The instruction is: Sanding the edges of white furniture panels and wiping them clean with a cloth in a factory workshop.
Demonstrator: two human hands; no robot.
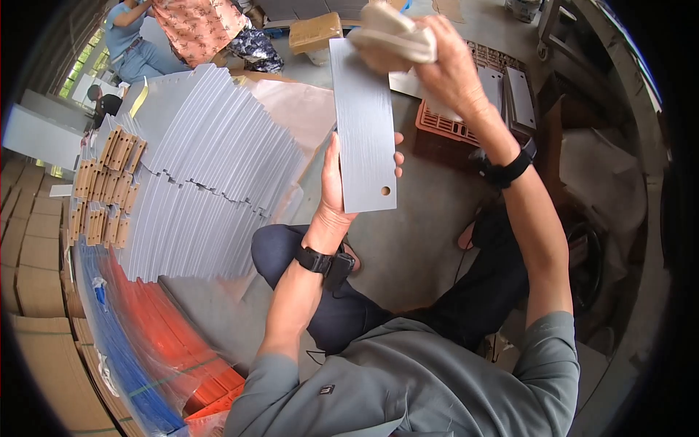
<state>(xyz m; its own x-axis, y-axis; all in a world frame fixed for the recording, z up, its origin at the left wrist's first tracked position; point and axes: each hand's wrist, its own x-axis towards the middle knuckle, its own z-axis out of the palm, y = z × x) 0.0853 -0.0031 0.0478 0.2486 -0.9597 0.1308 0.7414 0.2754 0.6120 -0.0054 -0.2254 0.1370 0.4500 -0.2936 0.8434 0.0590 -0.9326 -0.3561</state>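
My left hand (333,178) holds a grey rectangular panel (366,131) with wood-like grain and one round hole near its lower end. The thumb lies along the left edge, and fingertips show at the right edge. In my right hand (455,73) is a bunched off-white cloth (399,42), somewhat blurred, at the panel's top end. Whether the cloth presses on the surface there, I cannot tell. Left of the panel stands a large stack of grey panels (211,138). Brown slats with holes (109,178) lie at that stack's left end.
Right of my hands is an orange plastic crate (439,125), with more grey panels (519,102) on it. Red plastic-wrapped material (156,320) and blue lengths (120,342) lie at the lower left. A cardboard box (314,33) sits at the back. Another person (135,44) handles patterned fabric (196,29).
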